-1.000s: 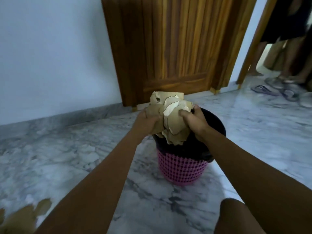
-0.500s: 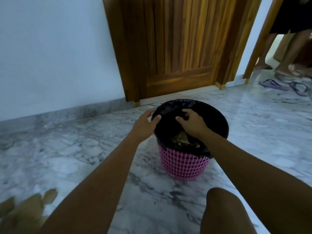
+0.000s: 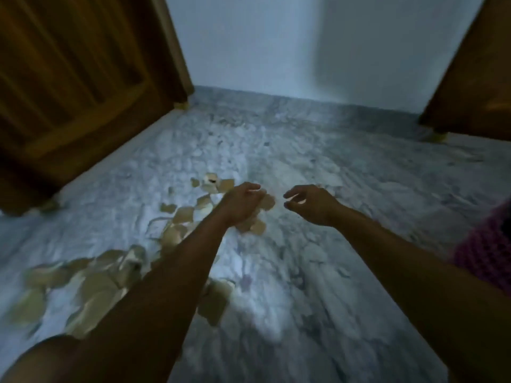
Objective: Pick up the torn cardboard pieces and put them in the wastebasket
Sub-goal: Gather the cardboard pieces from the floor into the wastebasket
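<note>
Load is dropped in wastebasket (image 3: 488, 258); left hand (image 3: 243, 203) and right hand (image 3: 311, 205), both loosely curled and empty, now reach over torn cardboard pieces (image 3: 184, 214) left of it, so more rounds remain.

Pretty dim, cold bluish light all over. Everything's smeared with motion blur, worst down at 7 o'clock where the cardboard pieces (image 3: 91, 283) go to mush. The marble floor (image 3: 276, 322) has a pale sheen at 6 o'clock, and a soft shadow sits on the wall (image 3: 359, 51) at 1 o'clock. The door (image 3: 69, 78) at 10 o'clock leans from wide-angle distortion.
</note>
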